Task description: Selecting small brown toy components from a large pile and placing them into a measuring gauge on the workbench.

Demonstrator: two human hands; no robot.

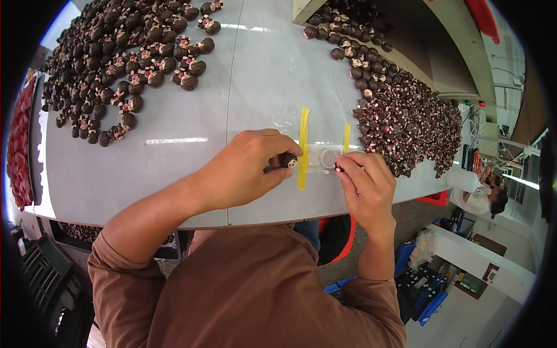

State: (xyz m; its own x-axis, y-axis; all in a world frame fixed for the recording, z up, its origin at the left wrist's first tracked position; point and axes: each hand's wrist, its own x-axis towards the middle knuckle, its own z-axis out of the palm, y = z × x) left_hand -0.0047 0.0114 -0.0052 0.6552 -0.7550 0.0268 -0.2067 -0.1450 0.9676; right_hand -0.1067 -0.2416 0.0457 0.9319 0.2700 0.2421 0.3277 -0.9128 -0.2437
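Note:
My left hand [252, 165] is closed around a small dark brown doll head [289, 160] with a pale face, held just left of a yellow tape strip [303, 174]. In my right hand [371, 188], thumb and fingertips pinch a tiny dark figure piece [338, 167] with some red on it. Between the hands, a small round translucent dish [327, 158] sits on the grey tabletop, on a clear patch flanked by the first strip and a second yellow tape strip [347, 136]. The dish's contents are too small to make out.
Joined dark figures [110, 58] spread over the table's far left. To the right lie loose round heads [360, 72] and a heap of tiny dark pieces [400, 124], beside a pale box-like frame [452, 58]. A white container [462, 180] stands at the right edge; another person [478, 200] is beyond.

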